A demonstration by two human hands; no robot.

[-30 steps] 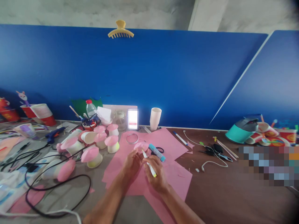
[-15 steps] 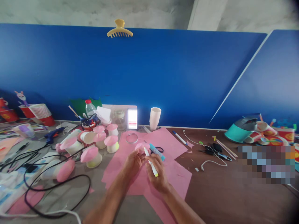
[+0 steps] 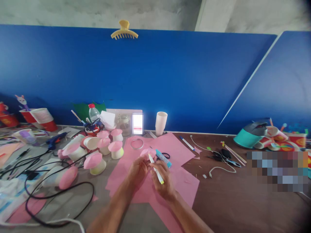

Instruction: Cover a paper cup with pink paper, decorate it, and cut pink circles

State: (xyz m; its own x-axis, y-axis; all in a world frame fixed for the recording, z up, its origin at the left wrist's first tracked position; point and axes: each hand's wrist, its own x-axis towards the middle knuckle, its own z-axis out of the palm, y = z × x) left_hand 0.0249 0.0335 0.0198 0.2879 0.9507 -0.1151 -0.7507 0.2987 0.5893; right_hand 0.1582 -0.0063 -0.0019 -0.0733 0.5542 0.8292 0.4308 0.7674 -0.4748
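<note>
**On the pink sheets: two hands, a cap and a pen**

Over the pink paper (image 3: 167, 147) near the middle of the desk (image 3: 243, 200), the left hand (image 3: 137, 169) pinches a small pink paper cap (image 3: 147, 152) at its near edge, fingers curled round it. The right hand (image 3: 163, 179) grips a white pen (image 3: 155, 169) with a yellow-green rear end, fingers closed about the barrel; its tip points up and away, touching or just short of the cap, and I cannot tell which. Both hands sit close together, thumbs nearly meeting.

Just beyond the pen lies a blue glue stick (image 3: 163, 158), tilted, with black scissors (image 3: 165, 156) partly under it. A clear tape ring (image 3: 137, 143) rests on the paper just behind the cap.

Left of the sheets stands a cluster of pale cups with pink caps, the paper mushrooms (image 3: 104, 147), some upright and some tipped over. Black cables (image 3: 60, 194) loop across the desk's left side, near a blue glue gun (image 3: 55, 139) and a stack of red cups (image 3: 43, 117). A bottle (image 3: 93, 112) with a red cap, a jar (image 3: 124, 124) and a white cup stack (image 3: 161, 123) stand along the blue partition (image 3: 155, 77), on whose top edge a yellow hair clip (image 3: 124, 30) is clamped.

To the right, well apart from the hands, lie a white cord (image 3: 218, 170), a marker (image 3: 187, 143) and a teal pot (image 3: 250, 135).
</note>
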